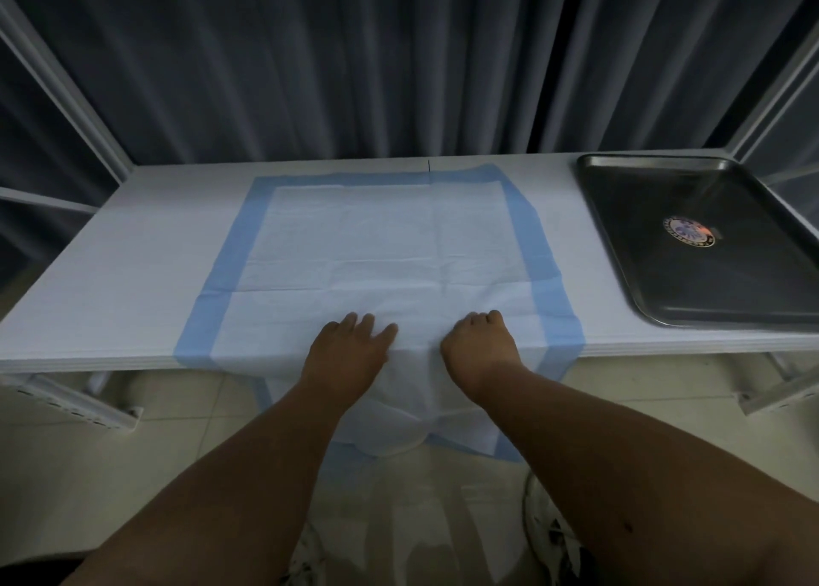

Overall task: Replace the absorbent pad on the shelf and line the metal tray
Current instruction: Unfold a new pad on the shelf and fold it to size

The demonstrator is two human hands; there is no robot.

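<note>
A white absorbent pad (381, 240) with a blue border lies spread on the white shelf (111, 275), its near end hanging over the front edge. My left hand (350, 350) rests on the pad at the shelf's front edge, fingers fairly straight. Just to its right, my right hand (481, 346) sits on the pad with fingers curled down into the sheet; whether it pinches the sheet is unclear. An unlined metal tray (620, 240), with a round sticker inside, sits at the shelf's right end.
Dark pleated curtains (399, 53) hang behind the shelf. White metal frame posts (57, 93) stand at both back corners. A tiled floor (88, 452) shows below, with patterned footwear near the bottom.
</note>
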